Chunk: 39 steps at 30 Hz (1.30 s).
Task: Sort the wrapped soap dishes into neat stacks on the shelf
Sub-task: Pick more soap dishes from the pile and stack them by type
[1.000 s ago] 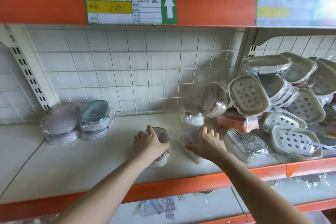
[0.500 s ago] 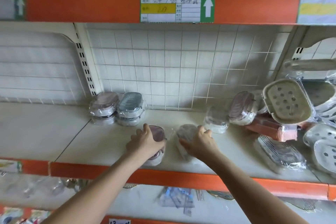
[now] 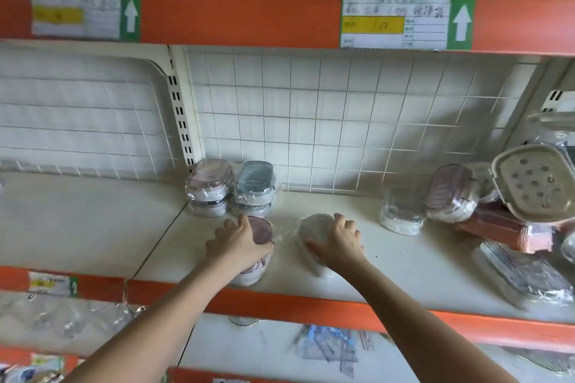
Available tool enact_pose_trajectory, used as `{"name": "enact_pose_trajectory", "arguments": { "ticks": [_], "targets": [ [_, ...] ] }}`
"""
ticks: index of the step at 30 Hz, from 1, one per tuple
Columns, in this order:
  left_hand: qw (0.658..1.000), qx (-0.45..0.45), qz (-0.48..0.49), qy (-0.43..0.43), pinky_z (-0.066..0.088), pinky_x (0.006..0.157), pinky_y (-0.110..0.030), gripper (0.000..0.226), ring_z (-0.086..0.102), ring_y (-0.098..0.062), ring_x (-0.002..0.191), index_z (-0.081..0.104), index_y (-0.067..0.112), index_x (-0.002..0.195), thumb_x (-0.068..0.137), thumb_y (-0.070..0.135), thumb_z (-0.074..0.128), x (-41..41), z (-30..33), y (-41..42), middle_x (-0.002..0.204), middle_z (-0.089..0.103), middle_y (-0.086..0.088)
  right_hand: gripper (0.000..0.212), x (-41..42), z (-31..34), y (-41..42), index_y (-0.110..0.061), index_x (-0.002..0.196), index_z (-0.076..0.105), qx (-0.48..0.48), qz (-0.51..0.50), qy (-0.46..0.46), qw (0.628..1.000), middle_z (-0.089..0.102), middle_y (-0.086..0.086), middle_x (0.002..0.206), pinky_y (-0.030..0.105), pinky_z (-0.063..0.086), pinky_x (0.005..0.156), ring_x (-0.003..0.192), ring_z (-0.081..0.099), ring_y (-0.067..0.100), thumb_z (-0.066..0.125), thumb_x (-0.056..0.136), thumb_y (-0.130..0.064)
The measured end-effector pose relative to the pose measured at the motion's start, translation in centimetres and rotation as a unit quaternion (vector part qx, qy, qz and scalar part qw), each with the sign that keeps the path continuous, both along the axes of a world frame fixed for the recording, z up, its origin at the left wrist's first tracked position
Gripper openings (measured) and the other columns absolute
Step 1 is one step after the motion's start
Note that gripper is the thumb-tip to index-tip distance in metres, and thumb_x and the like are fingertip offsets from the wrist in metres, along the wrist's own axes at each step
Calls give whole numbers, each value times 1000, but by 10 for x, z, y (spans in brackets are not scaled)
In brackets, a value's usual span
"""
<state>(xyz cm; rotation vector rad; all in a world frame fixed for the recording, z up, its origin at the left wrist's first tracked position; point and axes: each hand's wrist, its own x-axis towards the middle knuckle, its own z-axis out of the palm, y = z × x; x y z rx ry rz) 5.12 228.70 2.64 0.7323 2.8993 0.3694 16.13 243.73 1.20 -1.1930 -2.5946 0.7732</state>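
- My left hand (image 3: 239, 241) is gripping a film-wrapped mauve oval soap dish (image 3: 260, 232), fingers curled over the top of a short pile near the front of the cream shelf board (image 3: 93, 227).
- My right hand (image 3: 337, 242) is cupping a film-wrapped pale ribbed soap dish (image 3: 314, 225), tilted on edge just beside the mauve one; fingers are wrapping its right side.
- Done so far, judging by layout: two neat stacks are standing at the back by the wire grid, a wrapped pink-lidded stack (image 3: 210, 188) and a wrapped blue-lidded stack (image 3: 255, 188), touching each other.
- Left to do: a loose wrapped clear dish (image 3: 401, 211) is sitting alone, and a jumbled heap of beige perforated dishes (image 3: 529, 182) is leaning at the right. I'm guessing under half done.
- Open room: shelf board is running bare to the left of the stacks, also between my hands and the heap.
- Edges: orange front rail (image 3: 311, 305) is just below my wrists; the pile under my left hand is sitting close to it, so slipping off is a risk.
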Motion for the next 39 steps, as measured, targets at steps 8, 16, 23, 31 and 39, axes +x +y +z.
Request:
{"name": "enact_pose_trajectory", "arguments": {
  "ticks": [8, 16, 23, 31, 39],
  "targets": [
    [999, 15, -39, 15, 41, 92, -44, 81, 37, -33, 124, 21, 20, 139, 80, 71, 42, -21, -12, -17, 135, 35, -13, 79, 1, 1, -15, -15, 140, 25, -39, 94, -20, 995, 33, 14, 132, 34, 30, 99, 118, 34, 34, 68, 77, -36],
    [992, 4, -123, -29, 37, 98, -40, 91, 28, -33, 127, 4, 27, 145, 77, 60, 54, -27, -12, -43, 135, 26, -12, 83, 1, -11, -36, -21, 143, 27, 0, 60, 50, 997, 37, 11, 133, 31, 32, 96, 119, 37, 31, 72, 74, -31],
    [991, 87, -103, 7, 39, 93, -34, 87, 35, -28, 119, 21, 27, 141, 72, 60, 62, -35, -12, -63, 125, 37, -8, 84, -6, -28, -51, -15, 144, 29, 43, 13, 57, 997, 32, 12, 140, 37, 30, 103, 124, 35, 35, 72, 76, -41],
    [957, 260, -73, 104, 43, 89, -35, 80, 46, -25, 115, 44, 24, 132, 64, 63, 61, -38, 16, -88, 120, 50, -2, 52, -33, 19, -98, -13, 130, 51, 151, 182, 233, 943, 49, 2, 135, 8, 23, 101, 124, 45, 17, 50, 90, -47],
    [935, 346, -49, 60, 36, 101, -35, 70, 42, -28, 124, 41, 13, 135, 81, 51, 62, -85, 49, -80, 130, 50, -12, 103, -106, 32, -118, -6, 149, 18, 45, 296, 260, 918, 23, 6, 150, 7, 15, 108, 141, 21, 13, 69, 74, -55]
  ]
}}
